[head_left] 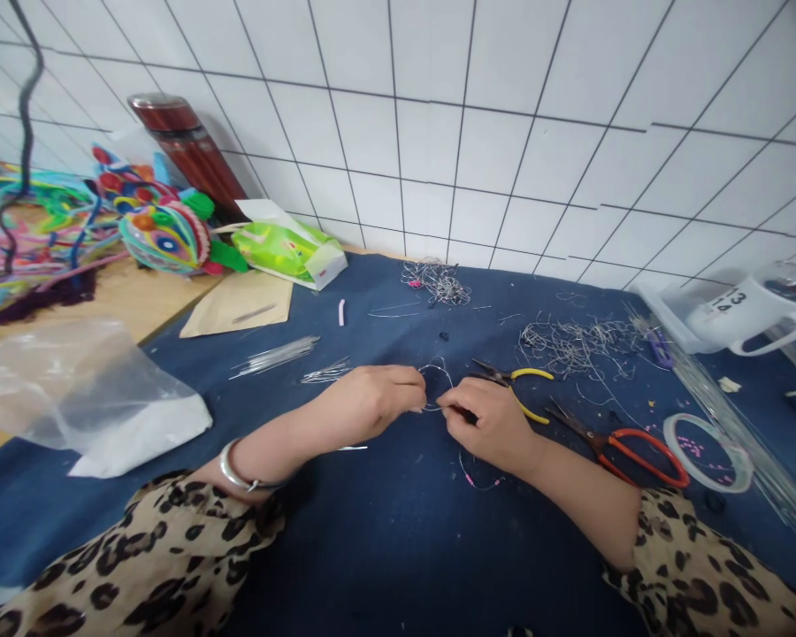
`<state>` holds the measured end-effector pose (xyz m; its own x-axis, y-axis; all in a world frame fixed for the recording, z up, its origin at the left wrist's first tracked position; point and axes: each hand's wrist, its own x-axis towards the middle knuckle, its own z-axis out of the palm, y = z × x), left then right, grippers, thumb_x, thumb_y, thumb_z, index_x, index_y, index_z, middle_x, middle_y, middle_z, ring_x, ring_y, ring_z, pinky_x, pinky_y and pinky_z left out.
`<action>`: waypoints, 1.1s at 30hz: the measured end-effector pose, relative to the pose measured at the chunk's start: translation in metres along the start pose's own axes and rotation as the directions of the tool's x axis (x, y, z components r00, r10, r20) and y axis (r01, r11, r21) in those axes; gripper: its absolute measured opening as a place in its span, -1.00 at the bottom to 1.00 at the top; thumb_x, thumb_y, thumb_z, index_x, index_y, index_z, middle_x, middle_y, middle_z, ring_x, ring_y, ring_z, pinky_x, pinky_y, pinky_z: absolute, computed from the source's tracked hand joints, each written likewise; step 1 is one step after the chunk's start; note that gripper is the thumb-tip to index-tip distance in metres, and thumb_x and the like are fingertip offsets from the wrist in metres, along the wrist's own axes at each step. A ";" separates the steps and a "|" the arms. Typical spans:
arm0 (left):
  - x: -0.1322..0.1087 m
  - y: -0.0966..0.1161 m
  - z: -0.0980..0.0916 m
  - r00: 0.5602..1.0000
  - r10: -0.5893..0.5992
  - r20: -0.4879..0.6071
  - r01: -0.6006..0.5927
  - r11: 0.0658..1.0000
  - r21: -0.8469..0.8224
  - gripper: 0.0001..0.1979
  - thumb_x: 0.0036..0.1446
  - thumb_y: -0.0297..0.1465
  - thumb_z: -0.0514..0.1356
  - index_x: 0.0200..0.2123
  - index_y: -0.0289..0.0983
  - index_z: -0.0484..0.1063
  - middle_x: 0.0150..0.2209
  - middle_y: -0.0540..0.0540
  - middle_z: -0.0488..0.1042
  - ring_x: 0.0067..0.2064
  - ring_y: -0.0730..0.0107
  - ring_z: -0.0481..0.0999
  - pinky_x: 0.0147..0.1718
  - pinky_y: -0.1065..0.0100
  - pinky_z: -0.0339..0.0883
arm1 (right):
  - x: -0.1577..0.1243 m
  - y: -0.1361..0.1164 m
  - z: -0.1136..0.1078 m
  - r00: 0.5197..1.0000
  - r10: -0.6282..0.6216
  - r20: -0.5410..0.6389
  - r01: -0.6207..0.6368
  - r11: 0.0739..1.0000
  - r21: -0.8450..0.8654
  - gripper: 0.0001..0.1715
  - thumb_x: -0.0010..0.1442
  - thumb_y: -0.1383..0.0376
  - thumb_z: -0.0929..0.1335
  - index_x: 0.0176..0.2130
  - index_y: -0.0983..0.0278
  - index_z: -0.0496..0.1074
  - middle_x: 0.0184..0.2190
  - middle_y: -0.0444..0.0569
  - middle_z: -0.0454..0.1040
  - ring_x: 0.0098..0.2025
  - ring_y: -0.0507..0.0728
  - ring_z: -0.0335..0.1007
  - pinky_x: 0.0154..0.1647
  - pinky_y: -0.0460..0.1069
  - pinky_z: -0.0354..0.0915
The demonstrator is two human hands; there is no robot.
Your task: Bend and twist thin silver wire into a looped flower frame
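Both my hands meet over the blue cloth [398,540] at the middle of the table. My left hand [371,402] is closed in a pinch on a thin wire loop [436,367] that arches up between the hands. My right hand [491,420] is closed too, pinching the other end of the same wire. A short piece of wire with pink beads [481,482] lies just below my right wrist. Yellow-handled pliers [517,382] lie right behind my right hand, touching nothing I hold.
Red-handled scissors [627,447] and a tape roll [707,451] lie to the right. Tangled wire scraps [574,341] and cut wire bundles [275,356] are scattered behind. A white mug [746,314] stands far right; a plastic bag [72,389] and colourful craft pieces [159,230] sit left.
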<state>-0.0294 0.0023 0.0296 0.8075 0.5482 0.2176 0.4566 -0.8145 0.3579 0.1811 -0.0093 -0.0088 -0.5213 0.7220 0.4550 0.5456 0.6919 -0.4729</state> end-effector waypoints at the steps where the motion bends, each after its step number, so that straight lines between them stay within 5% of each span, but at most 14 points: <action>1: 0.000 -0.002 -0.001 1.000 0.000 0.010 0.000 1.000 -0.014 -0.74 0.17 -0.54 -0.07 -0.27 -0.28 0.41 -0.22 -0.11 0.42 -0.24 0.44 0.44 -0.26 0.44 0.29 | 0.000 0.000 0.000 1.000 0.002 0.005 -0.002 1.000 -0.001 -0.82 0.06 0.42 0.25 -0.35 0.25 0.43 -0.48 -0.10 0.39 -0.40 0.01 0.28 -0.30 -0.08 0.21; 8: 0.001 0.011 0.010 0.997 -0.073 0.005 0.072 0.994 0.083 -0.76 0.22 -0.35 -0.05 -0.20 -0.26 0.38 -0.23 -0.10 0.43 -0.28 0.41 0.46 -0.35 0.44 0.29 | -0.001 -0.002 0.000 1.000 0.008 0.012 -0.007 0.999 -0.037 -0.85 0.06 0.42 0.25 -0.40 0.27 0.40 -0.50 -0.10 0.37 -0.42 0.01 0.25 -0.33 -0.08 0.19; 14: 0.001 0.013 0.011 0.998 -0.059 -0.028 0.063 0.990 0.125 -0.76 0.19 -0.50 -0.08 -0.30 -0.28 0.38 -0.32 -0.09 0.42 -0.35 0.46 0.45 -0.43 0.49 0.28 | -0.001 -0.004 0.001 1.000 -0.015 0.007 0.016 0.998 -0.054 -0.84 0.07 0.41 0.25 -0.40 0.26 0.41 -0.53 -0.12 0.36 -0.45 0.00 0.25 -0.36 -0.09 0.18; 19: -0.002 0.002 0.002 1.000 -0.015 0.016 0.013 0.994 0.105 -0.76 0.11 -0.58 -0.06 -0.28 -0.27 0.36 -0.17 -0.08 0.40 -0.29 0.46 0.45 -0.34 0.46 0.29 | -0.001 -0.001 -0.001 1.000 0.003 -0.007 -0.004 0.999 -0.039 -0.82 0.08 0.41 0.25 -0.35 0.25 0.43 -0.50 -0.11 0.39 -0.43 0.01 0.28 -0.32 -0.08 0.20; 33: -0.001 0.013 0.018 0.995 -0.089 -0.034 0.093 0.986 0.139 -0.79 0.20 -0.48 -0.05 -0.19 -0.26 0.35 -0.21 -0.08 0.42 -0.26 0.39 0.46 -0.33 0.41 0.32 | -0.001 -0.003 0.002 1.000 -0.005 -0.005 0.005 0.997 -0.075 -0.85 0.07 0.42 0.24 -0.43 0.28 0.39 -0.52 -0.11 0.37 -0.45 0.00 0.24 -0.35 -0.08 0.17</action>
<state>-0.0173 -0.0122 0.0183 0.7506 0.6244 0.2162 0.5768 -0.7787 0.2468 0.1792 -0.0122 -0.0095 -0.5211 0.7181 0.4613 0.5906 0.6935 -0.4126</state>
